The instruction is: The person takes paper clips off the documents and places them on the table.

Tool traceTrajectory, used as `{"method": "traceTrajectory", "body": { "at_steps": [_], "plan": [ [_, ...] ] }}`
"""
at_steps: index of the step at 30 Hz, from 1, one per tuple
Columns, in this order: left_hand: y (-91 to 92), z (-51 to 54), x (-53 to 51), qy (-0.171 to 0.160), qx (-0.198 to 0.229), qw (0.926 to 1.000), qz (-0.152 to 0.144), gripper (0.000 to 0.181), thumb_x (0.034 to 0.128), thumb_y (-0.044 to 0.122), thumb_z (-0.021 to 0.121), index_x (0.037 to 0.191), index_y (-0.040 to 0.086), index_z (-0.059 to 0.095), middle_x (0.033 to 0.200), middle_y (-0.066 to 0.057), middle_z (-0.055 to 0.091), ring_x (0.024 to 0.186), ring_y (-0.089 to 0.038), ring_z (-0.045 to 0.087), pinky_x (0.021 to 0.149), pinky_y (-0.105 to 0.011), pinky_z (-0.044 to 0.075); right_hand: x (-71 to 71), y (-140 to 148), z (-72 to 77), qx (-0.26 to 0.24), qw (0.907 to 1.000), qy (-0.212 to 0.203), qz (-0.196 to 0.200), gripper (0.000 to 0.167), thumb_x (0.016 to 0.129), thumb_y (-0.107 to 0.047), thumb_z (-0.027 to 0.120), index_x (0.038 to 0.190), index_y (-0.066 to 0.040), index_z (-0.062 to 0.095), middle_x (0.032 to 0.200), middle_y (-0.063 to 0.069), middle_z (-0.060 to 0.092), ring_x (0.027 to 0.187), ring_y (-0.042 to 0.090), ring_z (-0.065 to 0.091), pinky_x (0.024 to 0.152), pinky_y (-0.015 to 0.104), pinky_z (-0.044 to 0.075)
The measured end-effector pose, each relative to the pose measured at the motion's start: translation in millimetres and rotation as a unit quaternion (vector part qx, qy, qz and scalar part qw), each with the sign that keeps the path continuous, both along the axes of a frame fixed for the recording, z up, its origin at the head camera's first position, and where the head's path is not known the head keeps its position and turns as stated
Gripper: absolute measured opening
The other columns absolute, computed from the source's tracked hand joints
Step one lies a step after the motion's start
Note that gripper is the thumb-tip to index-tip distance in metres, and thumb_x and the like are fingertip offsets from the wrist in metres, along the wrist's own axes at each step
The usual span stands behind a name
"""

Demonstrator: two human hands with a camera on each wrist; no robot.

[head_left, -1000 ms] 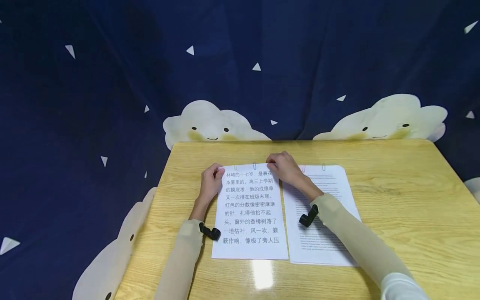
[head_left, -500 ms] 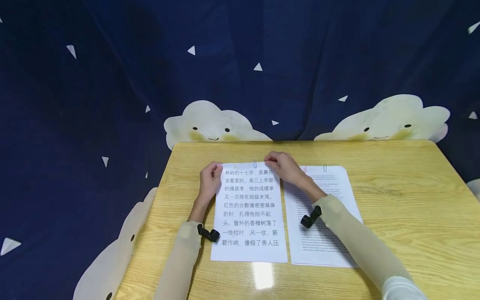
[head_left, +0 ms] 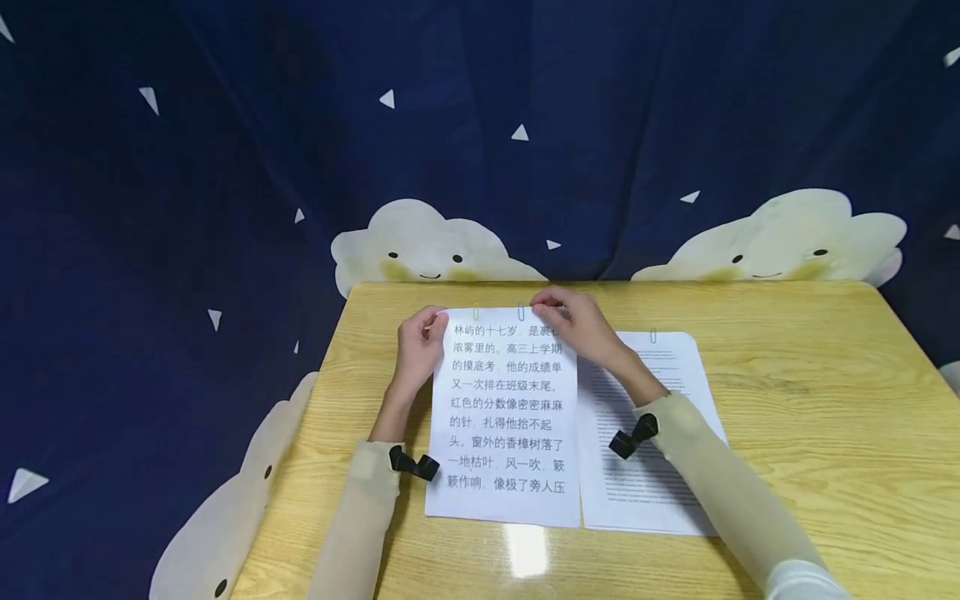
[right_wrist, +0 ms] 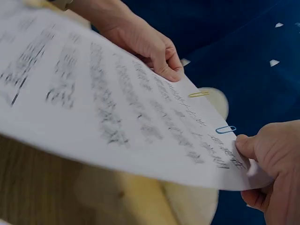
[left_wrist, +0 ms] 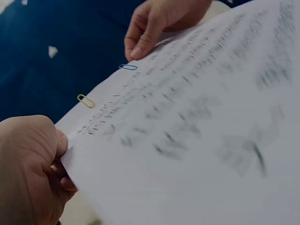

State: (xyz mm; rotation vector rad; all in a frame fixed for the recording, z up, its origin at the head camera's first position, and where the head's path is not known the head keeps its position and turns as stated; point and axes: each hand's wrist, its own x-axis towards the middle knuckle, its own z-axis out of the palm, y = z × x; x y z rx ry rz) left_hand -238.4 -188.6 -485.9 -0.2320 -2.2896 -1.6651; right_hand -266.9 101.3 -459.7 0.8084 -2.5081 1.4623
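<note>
White paper [head_left: 502, 425] is pinched by left hand [head_left: 420, 350] and right hand [head_left: 587, 331]; between them, yellow clip [head_left: 476, 312] and blue clip [head_left: 521, 312] are already fitted; setting-down seems undone.

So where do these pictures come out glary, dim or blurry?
Head view: a white glare patch on the table, while the large characters on the held paper look sharp; left wrist view: dimmer, lettering smeared, yellow paper clip fairly crisp; right wrist view: dim too, lettering also blurred.
</note>
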Motion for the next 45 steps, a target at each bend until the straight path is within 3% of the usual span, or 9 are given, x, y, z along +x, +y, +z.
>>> {"method": "traceTrajectory", "body": {
  "at_steps": [5, 9, 13, 19, 23, 30, 36, 42, 45],
  "plan": [
    [7.3, 29.2, 6.6, 0.005, 0.009, 0.9999, -0.011, 0.018, 0.1060, 0.006, 0.059, 0.110, -0.004, 0.074, 0.094, -0.021, 0.073, 0.054, -0.013, 0.053, 0.047, -0.020, 0.041, 10.0, 9, 23.0, -0.006, 0.9997, 0.019, -0.013, 0.014, 0.104, -0.014, 0.067, 0.112, -0.005, 0.074, 0.106, 0.008, 0.075, 0.098, 0.023, 0.068, 0.099, 0.052, 0.054],
    [14.3, 45.0, 11.7, 0.013, 0.017, 0.9995, -0.024, 0.019, 0.1063, 0.009, 0.060, 0.109, -0.004, 0.074, 0.092, -0.022, 0.073, 0.053, -0.013, 0.051, 0.046, -0.020, 0.039, 16.2, 13, 34.2, -0.003, 0.9991, 0.036, -0.023, 0.013, 0.103, -0.015, 0.069, 0.111, -0.006, 0.075, 0.108, 0.008, 0.075, 0.098, 0.021, 0.066, 0.098, 0.051, 0.055],
    [20.6, 53.9, 17.5, 0.006, 0.027, 0.9988, -0.042, 0.022, 0.1075, 0.011, 0.059, 0.111, -0.006, 0.072, 0.092, -0.024, 0.072, 0.052, -0.012, 0.049, 0.045, -0.019, 0.037, 21.8, 16, 41.4, -0.004, 0.9981, 0.056, -0.026, 0.013, 0.101, -0.013, 0.072, 0.110, -0.006, 0.076, 0.108, 0.007, 0.075, 0.096, 0.019, 0.066, 0.091, 0.043, 0.058],
    [25.8, 64.1, 26.4, 0.005, 0.040, 0.9976, -0.057, 0.021, 0.1069, 0.004, 0.057, 0.109, -0.012, 0.070, 0.090, -0.029, 0.070, 0.049, -0.010, 0.048, 0.043, -0.018, 0.035, 26.1, 17, 48.3, 0.002, 0.9966, 0.077, -0.030, 0.010, 0.099, -0.012, 0.074, 0.107, -0.006, 0.077, 0.103, 0.006, 0.075, 0.091, 0.017, 0.063, 0.085, 0.019, 0.052],
    [26.4, 75.4, 33.9, 0.005, 0.058, 0.9954, -0.076, 0.019, 0.1063, 0.000, 0.056, 0.108, -0.016, 0.067, 0.090, -0.031, 0.070, 0.047, -0.012, 0.050, 0.042, -0.018, 0.036, 25.6, 17, 50.3, -0.001, 0.9973, 0.070, -0.020, 0.006, 0.098, -0.009, 0.074, 0.103, -0.006, 0.076, 0.099, 0.005, 0.074, 0.087, 0.017, 0.061, 0.081, 0.019, 0.049],
    [20.1, 61.1, 22.2, 0.029, 0.079, 0.9917, -0.097, 0.018, 0.1055, -0.002, 0.056, 0.111, -0.016, 0.065, 0.089, -0.033, 0.070, 0.043, -0.006, 0.038, 0.040, -0.018, 0.028, 23.4, 19, 55.8, -0.006, 0.9984, 0.055, 0.014, 0.006, 0.100, -0.008, 0.070, 0.103, -0.006, 0.074, 0.094, 0.004, 0.070, 0.087, 0.017, 0.059, 0.076, 0.029, 0.048],
    [16.7, 58.7, 19.1, 0.027, 0.086, 0.9876, -0.129, 0.017, 0.1047, 0.001, 0.060, 0.112, -0.012, 0.066, 0.080, -0.028, 0.067, 0.047, -0.006, 0.038, 0.043, -0.018, 0.028, 23.5, 23, 60.6, -0.013, 0.9985, 0.045, 0.027, 0.007, 0.101, -0.008, 0.067, 0.101, -0.007, 0.074, 0.092, 0.003, 0.070, 0.087, 0.016, 0.058, 0.074, 0.026, 0.045],
    [13.5, 60.1, 21.0, 0.011, 0.102, 0.9809, -0.165, 0.018, 0.1026, 0.002, 0.064, 0.114, -0.012, 0.064, 0.088, -0.027, 0.071, 0.062, -0.011, 0.067, 0.053, -0.021, 0.052, 22.6, 24, 61.8, -0.011, 0.9990, 0.025, 0.035, 0.008, 0.102, -0.010, 0.066, 0.101, -0.007, 0.073, 0.092, 0.003, 0.070, 0.087, 0.017, 0.058, 0.074, 0.025, 0.045],
    [12.8, 60.7, 21.7, 0.007, 0.101, 0.9799, -0.172, 0.017, 0.1027, 0.003, 0.065, 0.114, -0.010, 0.063, 0.091, -0.026, 0.073, 0.067, -0.016, 0.072, 0.056, -0.024, 0.056, 22.9, 24, 61.9, -0.014, 0.9989, 0.024, 0.037, 0.007, 0.102, -0.010, 0.067, 0.099, -0.008, 0.073, 0.090, 0.003, 0.069, 0.085, 0.017, 0.058, 0.073, 0.026, 0.044]
  ]
}}
